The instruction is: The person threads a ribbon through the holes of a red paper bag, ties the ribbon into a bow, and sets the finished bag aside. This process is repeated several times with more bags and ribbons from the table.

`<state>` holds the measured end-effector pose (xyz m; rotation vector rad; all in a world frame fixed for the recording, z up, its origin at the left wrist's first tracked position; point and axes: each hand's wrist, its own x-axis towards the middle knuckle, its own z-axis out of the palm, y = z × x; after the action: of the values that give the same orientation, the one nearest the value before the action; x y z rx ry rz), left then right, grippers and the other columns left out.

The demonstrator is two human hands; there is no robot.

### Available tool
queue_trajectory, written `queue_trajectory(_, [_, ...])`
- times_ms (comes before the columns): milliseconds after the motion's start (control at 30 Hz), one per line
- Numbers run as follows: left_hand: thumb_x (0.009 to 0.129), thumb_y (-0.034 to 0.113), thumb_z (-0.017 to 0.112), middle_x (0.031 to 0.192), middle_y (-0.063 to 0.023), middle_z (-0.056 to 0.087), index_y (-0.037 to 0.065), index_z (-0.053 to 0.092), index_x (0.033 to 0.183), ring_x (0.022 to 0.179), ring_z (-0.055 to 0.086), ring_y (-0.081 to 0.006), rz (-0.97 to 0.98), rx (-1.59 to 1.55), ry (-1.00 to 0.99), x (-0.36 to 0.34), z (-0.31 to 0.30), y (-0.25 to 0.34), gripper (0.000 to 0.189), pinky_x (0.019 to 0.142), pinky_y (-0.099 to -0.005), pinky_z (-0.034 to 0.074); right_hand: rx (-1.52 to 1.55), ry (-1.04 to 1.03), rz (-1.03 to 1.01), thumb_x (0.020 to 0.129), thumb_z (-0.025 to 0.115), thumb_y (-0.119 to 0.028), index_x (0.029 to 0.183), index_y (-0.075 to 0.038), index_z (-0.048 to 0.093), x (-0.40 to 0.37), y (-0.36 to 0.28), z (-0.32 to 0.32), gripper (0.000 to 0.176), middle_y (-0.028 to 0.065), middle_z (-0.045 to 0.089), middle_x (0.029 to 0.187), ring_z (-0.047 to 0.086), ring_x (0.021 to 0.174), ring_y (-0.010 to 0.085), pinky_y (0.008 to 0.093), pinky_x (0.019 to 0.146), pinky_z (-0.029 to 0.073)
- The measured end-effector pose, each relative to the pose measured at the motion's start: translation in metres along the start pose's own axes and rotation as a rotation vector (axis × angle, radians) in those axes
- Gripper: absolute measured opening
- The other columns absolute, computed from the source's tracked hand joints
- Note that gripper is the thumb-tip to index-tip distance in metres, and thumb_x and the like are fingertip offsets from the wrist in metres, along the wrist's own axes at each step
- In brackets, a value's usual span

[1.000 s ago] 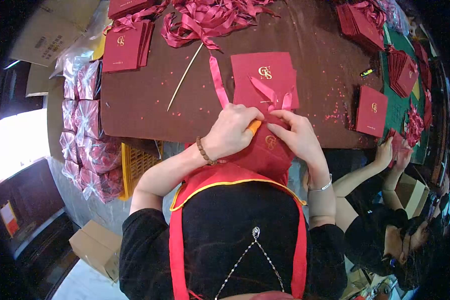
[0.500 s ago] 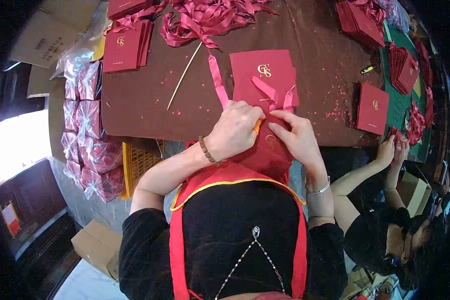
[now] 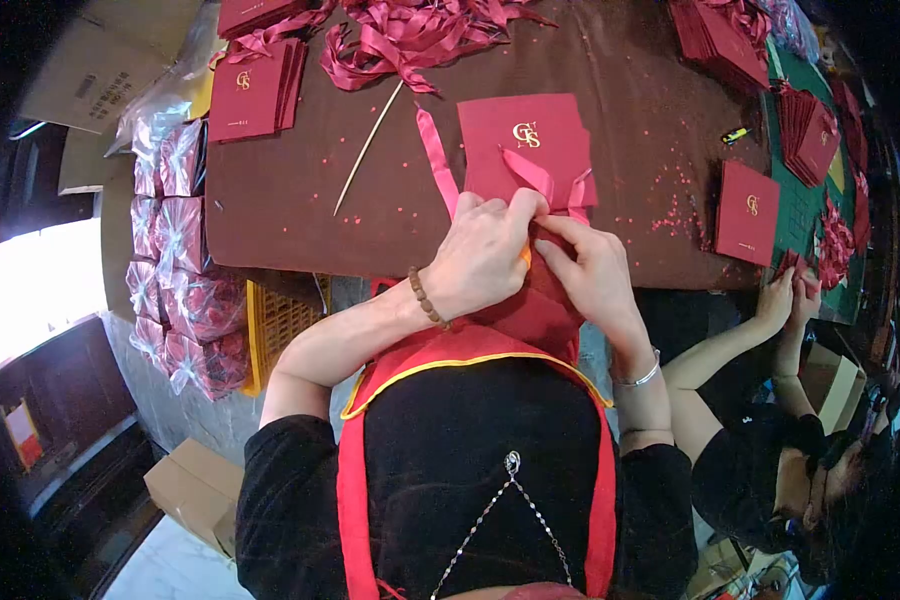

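Note:
A dark red card bag (image 3: 490, 140) with gold letters lies at the table's front edge, its near part hidden under my hands. Pink ribbon (image 3: 532, 176) runs from the bag to my fingers, and another length of it stretches away on the left. My left hand (image 3: 488, 246) is closed, fingers curled on the ribbon, with a small orange item (image 3: 526, 257) partly showing at its palm. Right beside it, my right hand (image 3: 592, 268) pinches with thumb and forefinger at the ribbon; the exact grip is hidden. The fingertips of both hands meet.
On the brown table (image 3: 290, 215) lie a thin stick (image 3: 368, 150), a heap of ribbons (image 3: 410, 40) and stacked red bags (image 3: 255, 95). A single bag (image 3: 747, 213) lies right. Wrapped packs (image 3: 182, 235) stand left. A co-worker's hands (image 3: 785, 300) work at right.
My left hand has risen slightly and turned, its fingers now meeting those of my right hand over the ribbon. The right hand stays almost in place.

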<state>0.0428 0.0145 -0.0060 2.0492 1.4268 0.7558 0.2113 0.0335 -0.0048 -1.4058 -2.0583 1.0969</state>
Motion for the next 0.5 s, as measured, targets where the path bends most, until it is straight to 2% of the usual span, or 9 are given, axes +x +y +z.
queue_trajectory(67, [0.071, -0.005, 0.052, 0.082, -0.0191, 0.062, 0.0, 0.043, 0.104, 0.077, 0.062, -0.0351, -0.013, -0.118, -0.02, 0.0031, 0.0025, -0.0056, 0.035, 0.065, -0.0446, 0.044, -0.011, 0.021, -0.044, 0.081, 0.061, -0.018, 0.101, -0.008, 0.065, -0.0018, 0.0003, -0.0002, 0.023, 0.0164, 0.065, 0.086, 0.064, 0.078, 0.0331, 0.0397, 0.069, 0.05])
queue_trajectory(200, [0.067, -0.001, 0.055, 0.069, -0.0158, 0.059, 0.001, 0.043, 0.106, 0.07, 0.059, -0.0342, -0.017, -0.083, -0.022, 0.0033, 0.0028, -0.0057, 0.041, 0.066, -0.0433, 0.037, -0.017, 0.016, -0.014, 0.081, 0.06, -0.018, 0.101, -0.008, 0.065, -0.0032, -0.0035, -0.0001, 0.022, 0.016, 0.066, 0.087, 0.064, 0.079, 0.0332, 0.0396, 0.069, 0.05])
queue_trajectory(300, [0.071, -0.006, 0.051, 0.083, -0.0207, 0.061, 0.0, 0.042, 0.105, 0.076, 0.059, -0.0391, 0.034, -0.011, -0.017, 0.0015, 0.0029, -0.0043, 0.036, 0.062, -0.046, 0.043, -0.019, 0.01, -0.009, 0.081, 0.06, -0.018, 0.101, -0.008, 0.065, -0.005, -0.0007, 0.0017, 0.023, 0.0159, 0.066, 0.088, 0.064, 0.081, 0.0331, 0.0396, 0.07, 0.05])
queue_trajectory(400, [0.073, -0.005, 0.051, 0.081, -0.0193, 0.06, -0.001, 0.042, 0.106, 0.076, 0.06, -0.0382, 0.069, -0.03, -0.086, 0.0007, 0.0028, -0.0072, 0.034, 0.063, -0.0447, 0.043, 0.002, -0.016, 0.011, 0.081, 0.06, -0.018, 0.103, -0.007, 0.064, -0.0062, 0.0026, 0.0013, 0.025, 0.0164, 0.066, 0.088, 0.064, 0.082, 0.0328, 0.0396, 0.072, 0.05])
queue_trajectory(500, [0.072, -0.007, 0.054, 0.073, -0.0169, 0.058, -0.001, 0.042, 0.108, 0.069, 0.059, -0.034, 0.02, -0.137, -0.022, 0.0021, -0.0028, -0.0064, 0.038, 0.058, -0.0427, 0.043, 0.044, -0.006, 0.003, 0.08, 0.062, -0.019, 0.103, -0.007, 0.064, -0.0071, 0.0029, 0.0009, 0.026, 0.0169, 0.066, 0.087, 0.064, 0.081, 0.0329, 0.0396, 0.072, 0.049])
